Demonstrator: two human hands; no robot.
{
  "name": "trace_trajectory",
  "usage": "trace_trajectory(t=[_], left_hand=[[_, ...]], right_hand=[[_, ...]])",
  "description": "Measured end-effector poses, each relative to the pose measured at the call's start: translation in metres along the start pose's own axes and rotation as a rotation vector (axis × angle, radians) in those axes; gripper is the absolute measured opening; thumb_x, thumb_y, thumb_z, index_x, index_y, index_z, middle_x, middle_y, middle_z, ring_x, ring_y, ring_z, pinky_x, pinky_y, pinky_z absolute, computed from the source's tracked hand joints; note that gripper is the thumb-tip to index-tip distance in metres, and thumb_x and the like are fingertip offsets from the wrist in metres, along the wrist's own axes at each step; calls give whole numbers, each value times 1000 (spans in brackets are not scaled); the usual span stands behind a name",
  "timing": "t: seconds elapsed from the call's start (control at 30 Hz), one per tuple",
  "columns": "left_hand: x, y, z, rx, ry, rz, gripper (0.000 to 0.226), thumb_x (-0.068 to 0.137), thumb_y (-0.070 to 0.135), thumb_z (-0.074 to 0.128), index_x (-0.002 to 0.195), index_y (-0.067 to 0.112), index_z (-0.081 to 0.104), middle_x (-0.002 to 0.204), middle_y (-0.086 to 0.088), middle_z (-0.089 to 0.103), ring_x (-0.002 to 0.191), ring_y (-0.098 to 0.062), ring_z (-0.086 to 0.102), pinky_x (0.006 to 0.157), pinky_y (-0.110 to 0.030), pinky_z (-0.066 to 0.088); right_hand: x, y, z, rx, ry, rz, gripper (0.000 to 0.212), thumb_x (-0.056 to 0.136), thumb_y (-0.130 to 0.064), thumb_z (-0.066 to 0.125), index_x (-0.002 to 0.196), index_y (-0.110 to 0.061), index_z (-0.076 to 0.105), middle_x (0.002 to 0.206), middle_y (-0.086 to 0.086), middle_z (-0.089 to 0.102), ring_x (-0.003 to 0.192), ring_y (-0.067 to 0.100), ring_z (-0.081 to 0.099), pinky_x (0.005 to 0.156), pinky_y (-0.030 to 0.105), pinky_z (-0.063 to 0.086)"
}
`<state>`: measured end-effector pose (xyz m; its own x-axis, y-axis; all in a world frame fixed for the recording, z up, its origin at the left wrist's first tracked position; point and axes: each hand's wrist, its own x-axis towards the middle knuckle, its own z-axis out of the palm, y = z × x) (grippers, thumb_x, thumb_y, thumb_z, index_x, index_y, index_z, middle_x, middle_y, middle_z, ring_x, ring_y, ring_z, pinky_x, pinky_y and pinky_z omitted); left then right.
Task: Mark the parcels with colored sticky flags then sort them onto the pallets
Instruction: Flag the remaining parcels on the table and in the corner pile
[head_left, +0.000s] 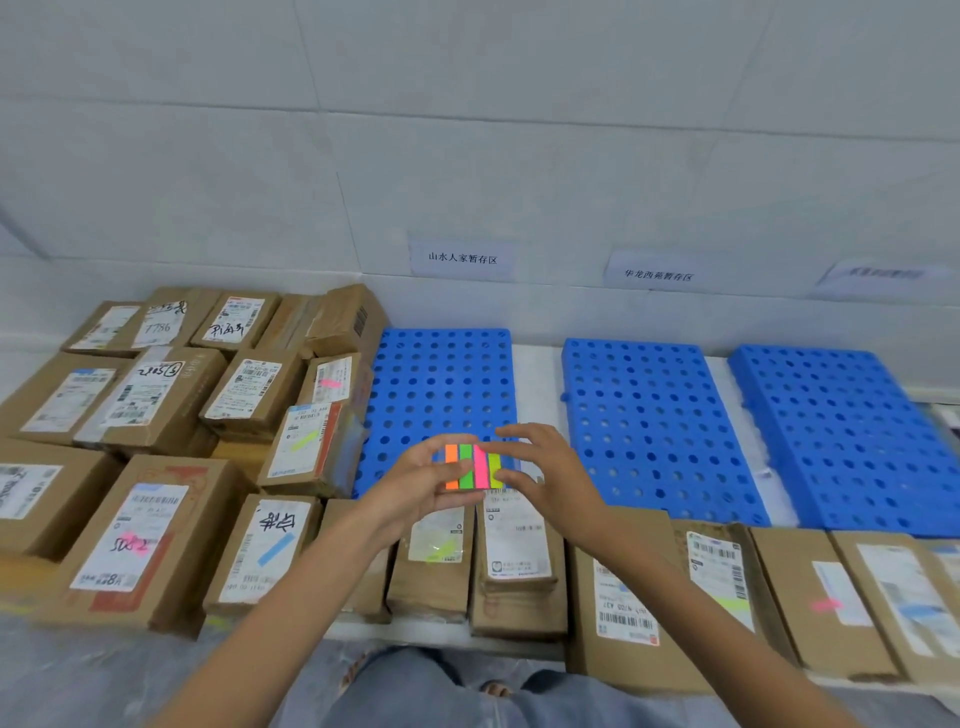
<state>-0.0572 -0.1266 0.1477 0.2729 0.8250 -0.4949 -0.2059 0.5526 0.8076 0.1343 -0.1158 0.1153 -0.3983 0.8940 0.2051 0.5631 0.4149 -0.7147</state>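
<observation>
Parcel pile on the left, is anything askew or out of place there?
Mildly. The yellow-flagged parcel sits tilted atop others, leaning toward the edge of the left blue pallet. The pile is stacked unevenly, but nothing looks torn or spilled.

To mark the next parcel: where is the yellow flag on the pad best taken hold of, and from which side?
Probably pinch the yellow flag at a short end, coming from the right: it is the outermost strip there, and the left hand holds the pad from the left. Which end lifts free is not visible.
</observation>
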Motion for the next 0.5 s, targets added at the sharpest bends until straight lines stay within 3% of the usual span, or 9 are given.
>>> trace_trajectory(t=[0.07, 0.2, 0.33, 0.5], left_hand=[[-2, 0, 3, 12, 3, -3, 32, 90, 4, 57, 122, 9, 56, 109, -19, 67, 95, -29, 69, 78, -30, 58], [-4, -3, 10, 26, -3, -3, 32, 91, 5, 57, 122, 11, 56, 114, -20, 65, 100, -30, 67, 80, -32, 58], [-3, -6, 15, 41, -2, 5, 31, 92, 6, 55, 122, 12, 56, 112, -18, 67, 100, -30, 67, 80, -31, 58], [-2, -8, 20, 74, 10, 0, 31, 92, 4, 56, 122, 11, 57, 114, -20, 65, 99, -29, 68, 77, -29, 58]], right_hand=[[-4, 5, -10, 96, -39, 33, 33, 87, -25, 64, 120, -28, 62, 126, -12, 54, 121, 5, 45, 103, 19, 31], [-14, 9, -25, 212, -91, 59, 31, 88, -23, 61, 118, -32, 61, 132, -13, 52, 126, -4, 42, 103, 9, 30], [-19, 9, -27, 191, -77, 80, 28, 86, -28, 65, 113, -34, 62, 127, -12, 54, 121, -3, 45, 102, 13, 33], [-22, 12, -24, 49, 4, 16, 30, 78, -38, 71, 104, -25, 64, 112, -9, 57, 110, 7, 52, 96, 29, 43]])
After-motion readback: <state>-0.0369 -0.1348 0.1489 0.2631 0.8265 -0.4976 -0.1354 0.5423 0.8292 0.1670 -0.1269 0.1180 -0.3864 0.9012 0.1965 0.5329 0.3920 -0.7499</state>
